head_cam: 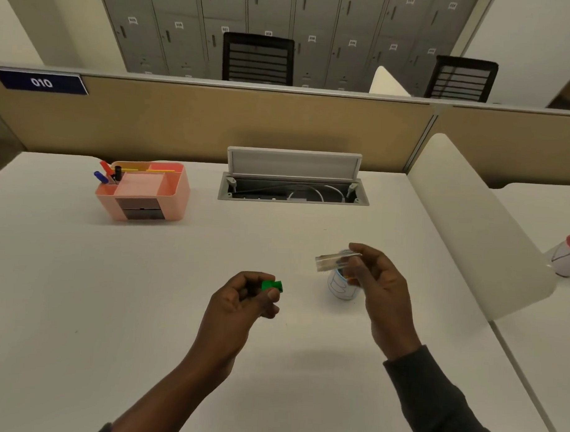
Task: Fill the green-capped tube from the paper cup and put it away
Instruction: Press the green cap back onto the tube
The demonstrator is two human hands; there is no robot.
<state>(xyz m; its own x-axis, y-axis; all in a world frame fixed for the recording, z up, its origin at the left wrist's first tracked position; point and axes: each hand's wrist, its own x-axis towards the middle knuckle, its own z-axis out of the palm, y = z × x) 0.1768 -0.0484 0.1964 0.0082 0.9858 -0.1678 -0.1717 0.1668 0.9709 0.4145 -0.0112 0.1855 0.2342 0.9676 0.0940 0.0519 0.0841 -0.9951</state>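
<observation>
My left hand (pixel 248 298) pinches a small green cap (pixel 272 285) between thumb and fingers, above the white desk (pixel 145 291). My right hand (pixel 378 283) holds a clear tube (pixel 332 262) lying almost level, its open end pointing left. The tube hangs just over a small white paper cup (pixel 342 287) that stands on the desk, partly hidden behind my right fingers. Cap and tube are apart, about a hand's width between them.
A pink desk organiser (pixel 145 191) with pens stands at the back left. An open cable hatch (pixel 293 183) lies at the back centre. A white divider panel (pixel 477 229) rises on the right, with another cup (pixel 566 259) beyond it.
</observation>
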